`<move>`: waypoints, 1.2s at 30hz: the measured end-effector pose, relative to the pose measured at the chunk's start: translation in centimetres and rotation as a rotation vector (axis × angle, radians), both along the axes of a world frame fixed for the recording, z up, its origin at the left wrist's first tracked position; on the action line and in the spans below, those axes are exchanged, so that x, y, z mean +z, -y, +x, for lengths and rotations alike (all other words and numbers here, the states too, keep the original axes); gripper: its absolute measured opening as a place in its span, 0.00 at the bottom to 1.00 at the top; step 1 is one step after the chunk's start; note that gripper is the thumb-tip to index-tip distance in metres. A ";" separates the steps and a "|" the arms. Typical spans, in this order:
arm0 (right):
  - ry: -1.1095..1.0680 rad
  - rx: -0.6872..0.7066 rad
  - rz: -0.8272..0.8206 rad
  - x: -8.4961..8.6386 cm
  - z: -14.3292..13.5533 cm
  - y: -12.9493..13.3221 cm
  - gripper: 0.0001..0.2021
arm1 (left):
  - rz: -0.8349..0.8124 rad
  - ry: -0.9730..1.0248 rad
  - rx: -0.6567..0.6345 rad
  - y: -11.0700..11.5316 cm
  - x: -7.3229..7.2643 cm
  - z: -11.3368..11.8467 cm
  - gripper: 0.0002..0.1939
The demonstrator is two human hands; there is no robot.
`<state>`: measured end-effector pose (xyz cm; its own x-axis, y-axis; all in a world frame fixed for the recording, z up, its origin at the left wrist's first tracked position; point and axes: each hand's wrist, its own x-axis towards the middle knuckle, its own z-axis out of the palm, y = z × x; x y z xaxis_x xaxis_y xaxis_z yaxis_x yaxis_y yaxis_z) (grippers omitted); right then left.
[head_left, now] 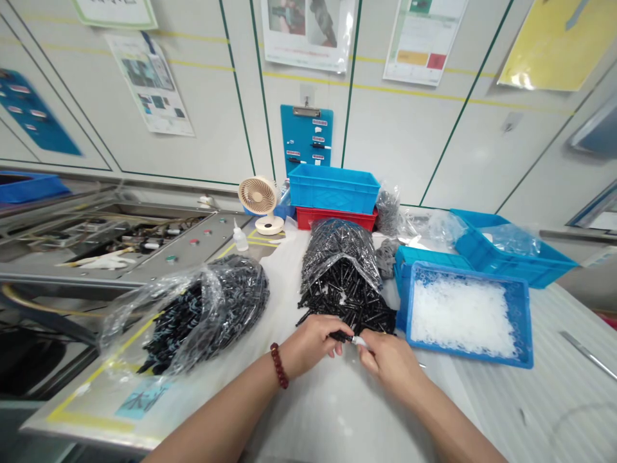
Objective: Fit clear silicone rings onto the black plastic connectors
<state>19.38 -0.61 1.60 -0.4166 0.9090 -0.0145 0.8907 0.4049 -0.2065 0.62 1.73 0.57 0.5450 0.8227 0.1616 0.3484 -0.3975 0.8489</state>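
Near the front of the table, my left hand [315, 344] pinches a small black rod-like part [340, 335]. My right hand [388, 357] grips a slim tool with a white end [359, 341], whose tip meets the black part. Most of that tool is hidden in my fingers; a bit of metal shows below the palm. Just beyond both hands, black rod-like parts [357, 305] spill from a clear plastic bag [340, 244]. To the right, a blue tray [482, 361] holds many small translucent white rings [463, 315].
Another clear bag [236, 296] of black parts lies at left. A beige fan [263, 204], a small squeeze bottle [240, 236] and stacked blue [332, 190] and red bins [308, 218] stand behind. Another blue bin [544, 267] is at right, with a metal strip [590, 354] nearer.
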 end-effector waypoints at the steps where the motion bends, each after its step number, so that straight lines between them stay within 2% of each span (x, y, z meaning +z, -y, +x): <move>1: 0.004 -0.001 0.008 0.0 0.0 0.0 0.09 | -0.002 0.000 0.004 0.0 0.0 0.0 0.20; 13: 0.050 -0.050 0.057 0.3 -0.3 0.2 0.11 | -0.068 0.025 0.038 0.3 0.1 0.3 0.16; 17: 0.058 -0.061 0.057 0.3 -0.3 0.3 0.12 | -0.054 0.016 0.040 0.4 0.1 0.3 0.17; 24: 0.061 -0.172 0.110 0.1 0.0 0.2 0.13 | -0.054 -0.009 0.081 0.1 0.2 -0.2 0.14; 26: 0.007 -0.181 0.113 0.2 0.3 0.2 0.14 | 0.010 -0.092 0.039 0.1 0.5 -0.5 0.12; 29: -0.097 -0.184 0.089 0.4 0.5 0.1 0.15 | 0.172 -0.266 -0.127 0.3 0.8 -0.9 0.10; 31: -0.156 -0.179 0.048 0.5 0.6 0.1 0.13 | 0.256 -0.335 -0.187 0.4 0.7 -1.1 0.09; 34: -0.249 -0.131 -0.029 0.4 0.6 0.1 0.10 | 0.317 -0.351 -0.178 0.5 0.6 -1.3 0.09; 36: -0.320 -0.076 -0.063 0.2 0.6 0.1 0.10 | 0.259 -0.332 -0.136 0.4 0.6 -1.2 0.12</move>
